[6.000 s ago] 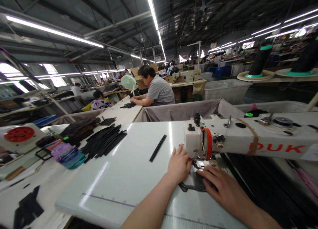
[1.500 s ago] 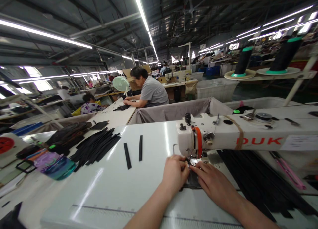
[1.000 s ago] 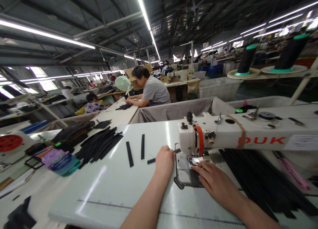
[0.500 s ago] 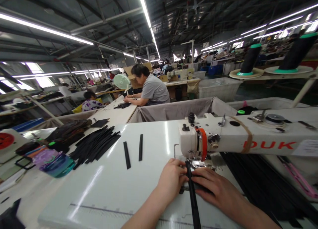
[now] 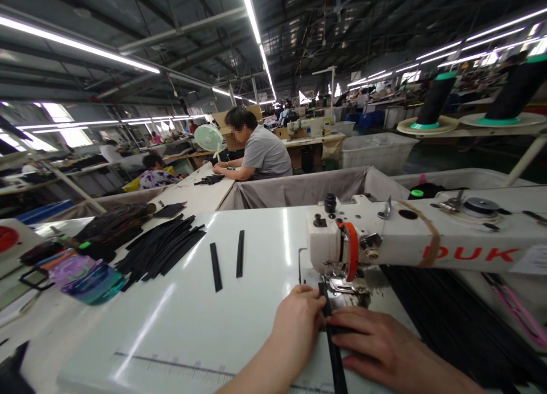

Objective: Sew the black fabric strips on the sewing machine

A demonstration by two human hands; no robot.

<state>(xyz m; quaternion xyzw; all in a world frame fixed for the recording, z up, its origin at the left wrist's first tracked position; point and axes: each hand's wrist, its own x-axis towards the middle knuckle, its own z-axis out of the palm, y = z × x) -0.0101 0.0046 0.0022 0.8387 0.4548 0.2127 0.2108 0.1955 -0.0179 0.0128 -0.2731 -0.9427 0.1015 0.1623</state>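
Observation:
A long black fabric strip (image 5: 334, 354) runs from the sewing machine's needle area toward me, over the pale tabletop. My left hand (image 5: 299, 320) is closed at the strip's left edge, its fingers curled and its fingertips on the fabric just before the presser foot (image 5: 342, 287). On the other side, my right hand (image 5: 376, 343) lies with fingers stretched out and slightly apart, their tips touching the strip's right edge; its thumb is hidden. Above both hands is the white sewing machine (image 5: 380, 234) with an orange ring. Two short black strips (image 5: 216, 267) lie flat to the left.
A pile of black strips (image 5: 160, 249) and a purple-blue cup (image 5: 92, 280) stand at left. Longer black strips (image 5: 465, 320) and a pink-handled tool (image 5: 519, 314) are under the machine arm. Thread cones (image 5: 436, 101) stand at right. A co-worker in grey (image 5: 267, 149) sits ahead.
Both hands have shifted slightly toward me, and the strip's far end sits a little lower. My right hand's fingers have moved down along the strip. The view has shifted slightly.

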